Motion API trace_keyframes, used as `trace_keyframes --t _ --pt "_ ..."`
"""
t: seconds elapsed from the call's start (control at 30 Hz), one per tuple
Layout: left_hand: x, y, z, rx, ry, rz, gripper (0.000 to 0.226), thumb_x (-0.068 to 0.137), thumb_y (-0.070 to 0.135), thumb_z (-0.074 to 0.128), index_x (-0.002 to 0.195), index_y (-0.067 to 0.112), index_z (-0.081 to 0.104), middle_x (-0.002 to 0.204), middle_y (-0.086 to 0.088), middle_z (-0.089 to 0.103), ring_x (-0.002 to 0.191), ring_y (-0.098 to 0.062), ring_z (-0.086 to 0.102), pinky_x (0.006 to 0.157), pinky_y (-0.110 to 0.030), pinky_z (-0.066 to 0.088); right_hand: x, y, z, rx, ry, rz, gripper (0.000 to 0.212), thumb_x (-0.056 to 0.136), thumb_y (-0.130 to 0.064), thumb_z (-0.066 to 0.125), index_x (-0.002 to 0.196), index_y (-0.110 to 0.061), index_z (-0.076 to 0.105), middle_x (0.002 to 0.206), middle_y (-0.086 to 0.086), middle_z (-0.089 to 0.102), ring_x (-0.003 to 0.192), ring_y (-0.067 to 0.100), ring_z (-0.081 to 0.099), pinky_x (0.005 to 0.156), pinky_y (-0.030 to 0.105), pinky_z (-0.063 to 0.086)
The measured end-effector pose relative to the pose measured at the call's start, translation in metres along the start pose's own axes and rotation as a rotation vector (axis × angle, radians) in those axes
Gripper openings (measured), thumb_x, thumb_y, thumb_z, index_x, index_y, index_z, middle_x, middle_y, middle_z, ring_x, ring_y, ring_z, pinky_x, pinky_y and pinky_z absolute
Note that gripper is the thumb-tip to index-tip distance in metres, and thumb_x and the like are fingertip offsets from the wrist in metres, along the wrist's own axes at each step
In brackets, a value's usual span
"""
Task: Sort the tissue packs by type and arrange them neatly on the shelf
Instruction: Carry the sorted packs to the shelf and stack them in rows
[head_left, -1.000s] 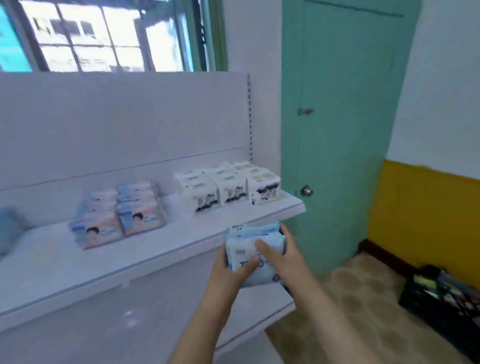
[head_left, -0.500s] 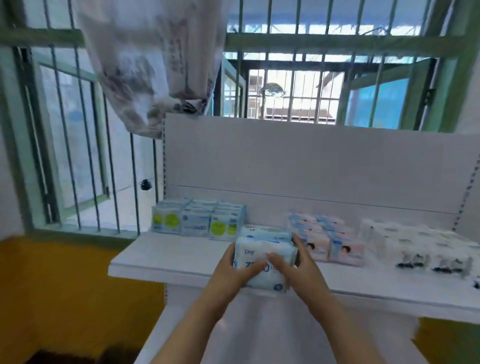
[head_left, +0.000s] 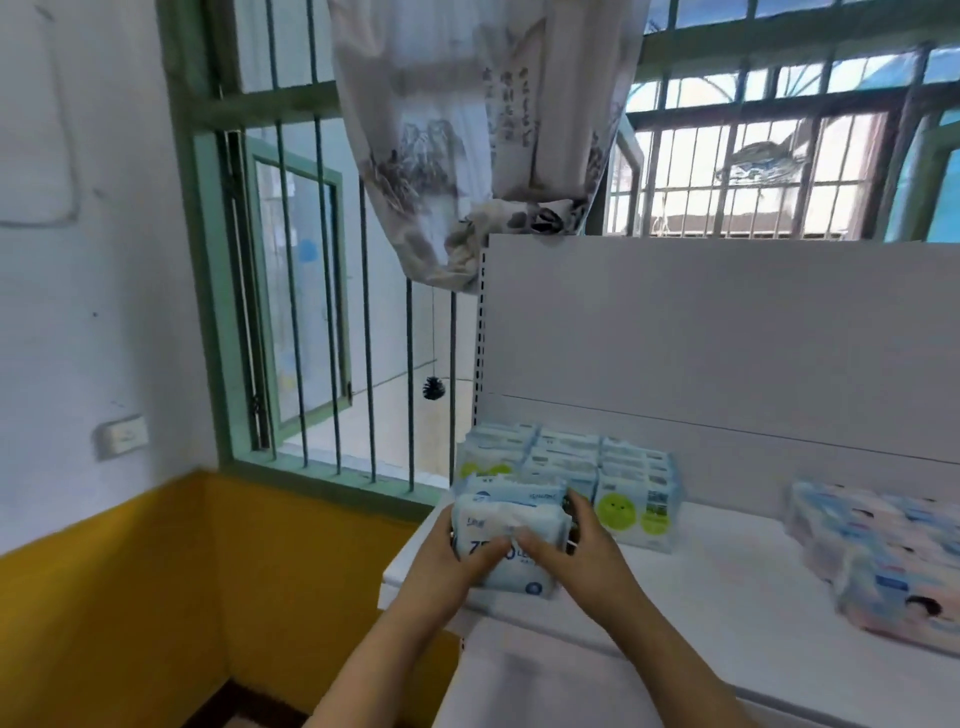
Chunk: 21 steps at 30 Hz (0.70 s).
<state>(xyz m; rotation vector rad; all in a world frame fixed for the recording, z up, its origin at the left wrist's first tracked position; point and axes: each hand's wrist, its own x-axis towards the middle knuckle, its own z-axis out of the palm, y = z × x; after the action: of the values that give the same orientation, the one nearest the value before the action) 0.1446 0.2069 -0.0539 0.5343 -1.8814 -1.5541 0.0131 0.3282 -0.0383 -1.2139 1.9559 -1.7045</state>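
We hold a small stack of light blue tissue packs (head_left: 511, 540) between both hands, just above the left front corner of the white shelf (head_left: 691, 582). Our left hand (head_left: 447, 564) clamps the left side of the stack with its thumb laid across the front face, and our right hand (head_left: 576, 551) clamps the right side, its thumb meeting the left one near the middle of the front pack. So each grip is closed on the stack, which stands upright, its printed face toward us. Just behind it, rows of blue packs with green circles (head_left: 618, 488) stand on the shelf against the white back panel (head_left: 727, 338). Well apart to the right lie pink and blue packs (head_left: 883, 561), blurred at the frame's edge. A patterned curtain (head_left: 467, 130) hangs over the barred window (head_left: 322, 312) behind the shelf.
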Motion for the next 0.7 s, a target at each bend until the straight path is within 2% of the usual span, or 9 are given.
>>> trace_keyframes --t 0.07,0.2,0.27,0.33,0.37,0.43,0.53,0.6,0.7 --pt "0.025 -0.008 -0.016 0.018 0.015 -0.010 0.053 0.083 0.032 0.077 0.129 0.032 0.051 0.119 0.006 0.070 0.099 -0.004 0.069 0.073 -0.017 0.056 0.032 0.015 0.013 0.000 -0.006 0.023 0.062 0.077 -0.028 0.081 0.125 -0.030 0.041 0.122 -0.013 0.056 0.112 0.008 0.057 0.082 0.014 0.052" --pt "0.073 -0.018 -0.039 0.016 0.006 -0.076 0.041 0.089 0.023 0.071 0.124 0.032 0.052 0.116 0.005 0.070 0.091 0.000 0.070 0.067 -0.015 0.054 0.088 0.042 0.037 -0.071 -0.046 0.057 0.055 0.077 -0.028 0.082 0.121 -0.036 0.049 0.124 -0.010 0.061 0.117 0.010 0.058 0.100 0.031 0.050" --pt "0.092 -0.024 -0.048 -0.021 -0.014 -0.152 0.040 0.089 0.020 0.071 0.123 0.029 0.053 0.109 0.002 0.074 0.089 -0.007 0.073 0.066 -0.021 0.057 0.107 0.051 0.048 -0.149 -0.048 0.078 0.052 0.080 -0.027 0.079 0.125 -0.034 0.054 0.123 -0.008 0.063 0.110 0.007 0.060 0.092 0.021 0.051" --pt "0.111 -0.031 -0.054 -0.074 -0.043 -0.213 0.045 0.086 0.014 0.074 0.124 0.026 0.052 0.106 0.000 0.075 0.094 -0.018 0.074 0.070 -0.031 0.060 0.119 0.057 0.053 -0.220 -0.040 0.094 0.043 0.083 -0.024 0.076 0.123 -0.026 0.060 0.115 -0.008 0.065 0.098 0.003 0.060 0.074 0.004 0.044" --pt "0.119 -0.035 -0.057 -0.088 -0.063 -0.234 0.049 0.085 0.009 0.074 0.125 0.025 0.051 0.108 -0.001 0.075 0.097 -0.021 0.073 0.074 -0.034 0.060 0.122 0.059 0.055 -0.254 -0.042 0.099 0.038 0.083 -0.023 0.076 0.119 -0.025 0.062 0.109 -0.010 0.065 0.092 0.000 0.059 0.066 0.001 0.042" --pt "0.133 -0.041 -0.059 -0.088 -0.109 -0.248 0.056 0.083 0.000 0.074 0.126 0.028 0.050 0.111 -0.002 0.074 0.101 -0.022 0.072 0.081 -0.038 0.060 0.125 0.059 0.057 -0.299 -0.031 0.100 0.031 0.084 -0.025 0.074 0.113 -0.025 0.064 0.103 -0.012 0.066 0.087 -0.003 0.060 0.064 0.003 0.043" --pt "0.148 -0.050 -0.061 -0.053 -0.171 -0.256 0.066 0.082 -0.008 0.070 0.127 0.033 0.046 0.116 -0.001 0.073 0.106 -0.020 0.070 0.091 -0.042 0.058 0.125 0.058 0.060 -0.413 0.010 0.075 0.028 0.084 -0.032 0.070 0.111 -0.026 0.063 0.105 -0.011 0.066 0.094 0.003 0.061 0.077 0.017 0.049" --pt "0.153 -0.054 -0.063 -0.024 -0.200 -0.253 0.071 0.080 -0.010 0.069 0.131 0.033 0.043 0.120 -0.002 0.071 0.110 -0.020 0.069 0.097 -0.046 0.055 0.124 0.055 0.061 -0.451 0.013 0.090 0.026 0.086 -0.034 0.067 0.110 -0.029 0.060 0.105 -0.012 0.065 0.093 0.004 0.060 0.077 0.019 0.047" --pt "0.162 -0.053 -0.069 0.018 -0.241 -0.241 0.075 0.079 -0.003 0.075 0.130 0.038 0.038 0.119 0.004 0.068 0.109 -0.017 0.068 0.094 -0.043 0.056 0.126 0.050 0.057 -0.483 0.023 0.138 0.024 0.087 -0.041 0.067 0.107 -0.028 0.062 0.101 -0.011 0.066 0.090 0.004 0.060 0.077 0.021 0.049"
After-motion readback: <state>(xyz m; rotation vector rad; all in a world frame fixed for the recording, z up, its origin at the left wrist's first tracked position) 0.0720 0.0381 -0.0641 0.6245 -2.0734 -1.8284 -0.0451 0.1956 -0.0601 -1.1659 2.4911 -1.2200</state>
